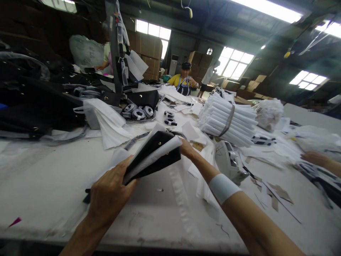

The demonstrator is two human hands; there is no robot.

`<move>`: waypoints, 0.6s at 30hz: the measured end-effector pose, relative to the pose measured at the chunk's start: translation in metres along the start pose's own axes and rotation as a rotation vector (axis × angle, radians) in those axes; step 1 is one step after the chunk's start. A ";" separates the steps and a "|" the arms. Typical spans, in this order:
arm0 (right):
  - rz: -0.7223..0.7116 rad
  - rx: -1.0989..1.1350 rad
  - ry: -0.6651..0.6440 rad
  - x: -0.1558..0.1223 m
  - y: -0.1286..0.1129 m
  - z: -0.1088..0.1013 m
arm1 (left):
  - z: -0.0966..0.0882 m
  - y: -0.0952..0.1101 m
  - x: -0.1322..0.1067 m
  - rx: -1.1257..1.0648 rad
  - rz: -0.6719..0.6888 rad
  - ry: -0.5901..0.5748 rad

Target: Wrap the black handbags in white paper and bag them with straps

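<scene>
My left hand (pixel 110 193) grips the near end of a flat black bag (pixel 154 156) with white paper (pixel 157 151) folded around it, held above the white table (pixel 48 185). My right hand (pixel 187 148) holds the bag's far end; most of its fingers are hidden behind the bag. A white band (pixel 223 187) wraps my right wrist. Small gold studs show on the black bag.
A strapped bundle of white paper (pixel 226 121) lies to the right, a tape dispenser (pixel 230 161) beside my right arm. Black bags (pixel 32 106) pile up at left, rolled straps (pixel 138 113) behind. Another person's hand (pixel 315 158) rests at right; a person in yellow (pixel 182 81) sits far back.
</scene>
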State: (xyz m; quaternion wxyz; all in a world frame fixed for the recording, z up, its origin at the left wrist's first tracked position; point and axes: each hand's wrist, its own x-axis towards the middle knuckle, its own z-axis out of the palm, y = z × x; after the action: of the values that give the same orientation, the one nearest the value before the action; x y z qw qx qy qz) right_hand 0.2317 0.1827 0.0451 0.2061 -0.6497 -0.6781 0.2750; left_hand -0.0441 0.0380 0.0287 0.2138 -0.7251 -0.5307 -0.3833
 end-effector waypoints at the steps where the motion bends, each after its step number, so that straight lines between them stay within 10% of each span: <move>1: 0.006 -0.022 -0.017 -0.009 0.005 -0.006 | 0.000 0.000 0.000 -0.005 -0.003 0.000; 10: -0.077 -0.386 -0.117 -0.148 0.034 0.028 | 0.005 0.010 -0.002 0.000 0.009 -0.045; 18: -0.074 -0.205 -0.192 -0.163 0.007 0.057 | 0.023 0.046 -0.004 -0.059 0.176 -0.045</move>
State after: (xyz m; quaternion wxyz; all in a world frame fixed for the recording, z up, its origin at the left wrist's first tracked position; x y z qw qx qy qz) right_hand 0.2124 0.0145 0.0094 0.0830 -0.6125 -0.7428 0.2573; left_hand 0.0062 0.0359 0.0156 0.2133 -0.7832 -0.4582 -0.3622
